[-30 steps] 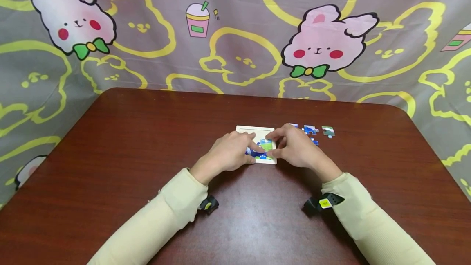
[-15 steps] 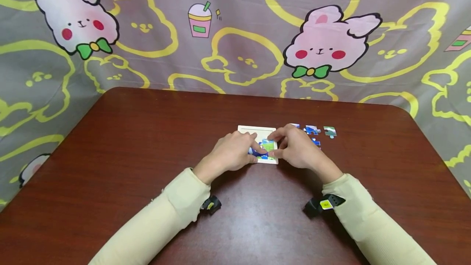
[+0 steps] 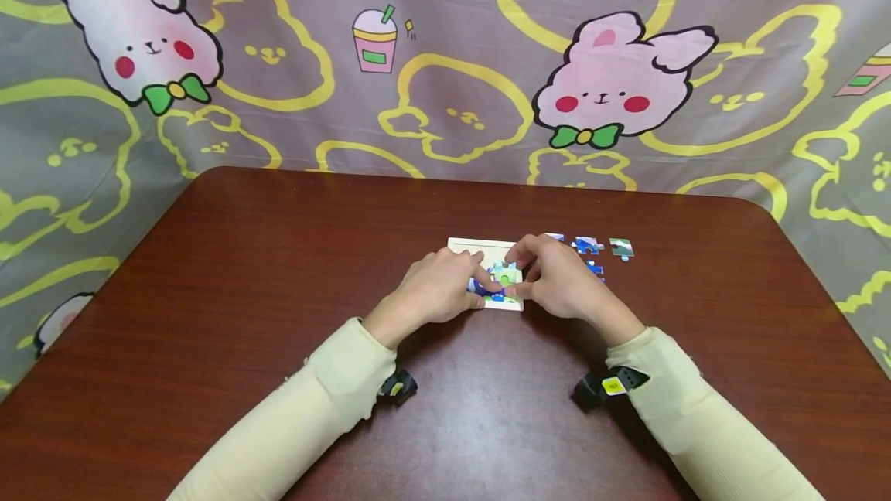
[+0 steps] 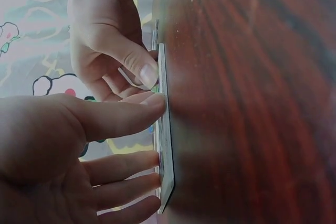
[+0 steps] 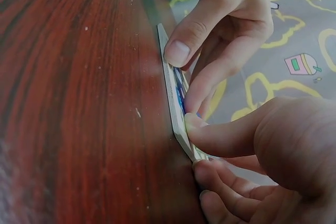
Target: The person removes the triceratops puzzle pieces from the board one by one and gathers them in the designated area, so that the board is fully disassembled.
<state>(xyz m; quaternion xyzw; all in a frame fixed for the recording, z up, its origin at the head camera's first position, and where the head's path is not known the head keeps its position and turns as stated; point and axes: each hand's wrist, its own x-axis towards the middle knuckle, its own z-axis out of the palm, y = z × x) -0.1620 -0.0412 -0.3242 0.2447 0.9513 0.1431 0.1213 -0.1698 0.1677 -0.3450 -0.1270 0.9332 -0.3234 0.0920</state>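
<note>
A small jigsaw puzzle tray [image 3: 480,243] with a white rim lies on the table, its lower part filled with blue and green pieces. My left hand [image 3: 435,284] reaches over its left side, extended fingers resting on the pieces and board, thumb [image 4: 142,109] at the near edge. From the right, my right hand [image 3: 560,277] pinches a green puzzle piece [image 3: 504,274] between thumb and fingers over the tray's right side. That piece's pale edge [image 4: 128,78] shows tilted up between the right fingers in the left wrist view. The left hand hides part of the picture.
Several loose puzzle pieces lie beyond the right hand, among them a blue one [image 3: 588,245] and a green one [image 3: 621,247]. The brown table [image 3: 292,253] ends at a patterned curtain [image 3: 459,60] behind it.
Both hands stay at the tray. The green piece under the right fingers now looks lighter and tilted, with its outline showing more than before.
</note>
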